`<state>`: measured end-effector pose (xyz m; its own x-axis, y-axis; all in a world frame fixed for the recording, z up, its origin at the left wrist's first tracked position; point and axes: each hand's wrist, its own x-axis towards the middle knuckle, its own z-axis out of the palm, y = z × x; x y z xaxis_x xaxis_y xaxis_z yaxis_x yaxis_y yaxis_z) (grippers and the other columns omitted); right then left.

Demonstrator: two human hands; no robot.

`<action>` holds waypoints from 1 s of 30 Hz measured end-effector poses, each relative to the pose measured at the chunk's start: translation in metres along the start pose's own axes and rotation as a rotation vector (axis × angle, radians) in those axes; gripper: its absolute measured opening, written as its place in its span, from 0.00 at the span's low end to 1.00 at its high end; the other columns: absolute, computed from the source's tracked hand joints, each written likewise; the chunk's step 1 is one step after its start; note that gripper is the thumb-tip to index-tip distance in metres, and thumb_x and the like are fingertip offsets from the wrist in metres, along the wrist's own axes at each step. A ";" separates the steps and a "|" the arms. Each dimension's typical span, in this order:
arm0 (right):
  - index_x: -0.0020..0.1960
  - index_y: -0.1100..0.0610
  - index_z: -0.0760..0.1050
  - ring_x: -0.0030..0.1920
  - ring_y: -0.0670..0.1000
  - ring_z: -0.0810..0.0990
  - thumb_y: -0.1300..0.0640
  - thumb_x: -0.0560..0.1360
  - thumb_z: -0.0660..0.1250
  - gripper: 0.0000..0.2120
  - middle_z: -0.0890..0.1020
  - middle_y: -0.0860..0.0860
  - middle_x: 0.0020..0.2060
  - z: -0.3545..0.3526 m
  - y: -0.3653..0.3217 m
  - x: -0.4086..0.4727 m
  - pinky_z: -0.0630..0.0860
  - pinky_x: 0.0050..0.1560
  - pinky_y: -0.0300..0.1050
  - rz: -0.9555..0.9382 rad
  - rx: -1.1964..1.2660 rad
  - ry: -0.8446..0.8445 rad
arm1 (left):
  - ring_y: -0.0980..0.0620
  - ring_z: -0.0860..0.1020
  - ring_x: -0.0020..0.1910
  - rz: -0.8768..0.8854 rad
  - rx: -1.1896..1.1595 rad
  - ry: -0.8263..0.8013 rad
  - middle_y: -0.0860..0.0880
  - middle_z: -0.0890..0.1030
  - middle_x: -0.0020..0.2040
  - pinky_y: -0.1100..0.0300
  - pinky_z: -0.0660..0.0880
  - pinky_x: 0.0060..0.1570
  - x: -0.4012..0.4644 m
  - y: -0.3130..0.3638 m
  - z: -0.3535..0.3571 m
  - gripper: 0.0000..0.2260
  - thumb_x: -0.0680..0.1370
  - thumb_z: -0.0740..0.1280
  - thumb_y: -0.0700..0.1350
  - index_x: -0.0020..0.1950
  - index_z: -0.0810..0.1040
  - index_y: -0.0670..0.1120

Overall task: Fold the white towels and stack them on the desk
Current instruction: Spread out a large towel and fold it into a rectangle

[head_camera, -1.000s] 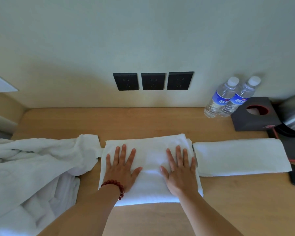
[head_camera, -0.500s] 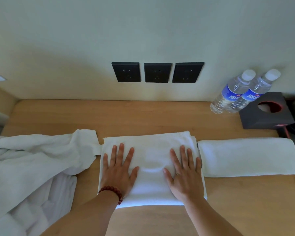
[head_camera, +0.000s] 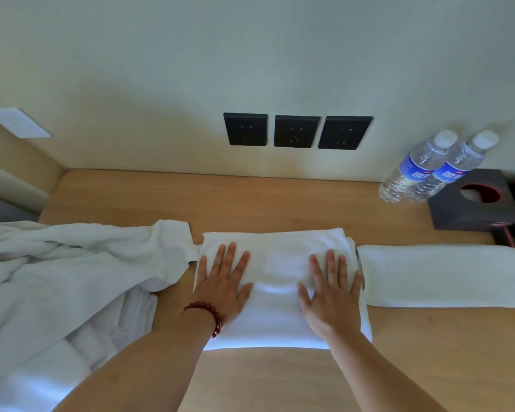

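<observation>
Both hands lie flat on a folded white towel on the wooden surface.

The left hand and right hand rest side by side but apart, fingers straight and spread, palms pressing the folded towel onto the surface. Just right of the right hand, touching the towel's edge, lies a second folded towel. Left of the left hand sprawls a rumpled heap of unfolded white towels. Beyond the right hand, against the wall, stand two water bottles beside a dark tissue box. A red bead bracelet circles the left wrist.
</observation>
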<state>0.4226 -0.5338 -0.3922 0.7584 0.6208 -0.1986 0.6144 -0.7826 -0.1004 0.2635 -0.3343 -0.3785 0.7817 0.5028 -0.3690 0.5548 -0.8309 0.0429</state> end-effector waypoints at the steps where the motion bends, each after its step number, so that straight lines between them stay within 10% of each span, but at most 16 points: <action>1: 0.81 0.48 0.56 0.81 0.59 0.48 0.34 0.79 0.46 0.34 0.51 0.55 0.81 -0.005 -0.010 -0.001 0.47 0.77 0.67 0.002 0.020 0.034 | 0.50 0.31 0.78 -0.014 0.006 0.002 0.51 0.29 0.78 0.41 0.35 0.75 0.000 0.003 -0.005 0.31 0.78 0.30 0.65 0.79 0.32 0.57; 22: 0.82 0.48 0.52 0.81 0.62 0.44 0.32 0.79 0.51 0.37 0.48 0.57 0.82 0.024 -0.096 0.003 0.48 0.75 0.71 -0.104 0.077 -0.023 | 0.44 0.44 0.80 -0.128 -0.070 0.147 0.51 0.54 0.82 0.43 0.45 0.77 0.049 -0.033 0.001 0.29 0.81 0.39 0.59 0.81 0.55 0.55; 30: 0.79 0.44 0.28 0.73 0.58 0.20 0.28 0.77 0.39 0.39 0.21 0.52 0.74 0.000 -0.097 0.009 0.30 0.74 0.67 -0.106 0.068 -0.270 | 0.45 0.36 0.79 -0.133 -0.020 0.006 0.50 0.43 0.82 0.42 0.35 0.76 0.052 -0.030 -0.012 0.34 0.77 0.31 0.60 0.82 0.42 0.48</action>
<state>0.3699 -0.4523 -0.3846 0.5996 0.6719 -0.4348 0.6643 -0.7208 -0.1977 0.2904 -0.2803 -0.3879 0.7024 0.6100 -0.3668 0.6593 -0.7518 0.0122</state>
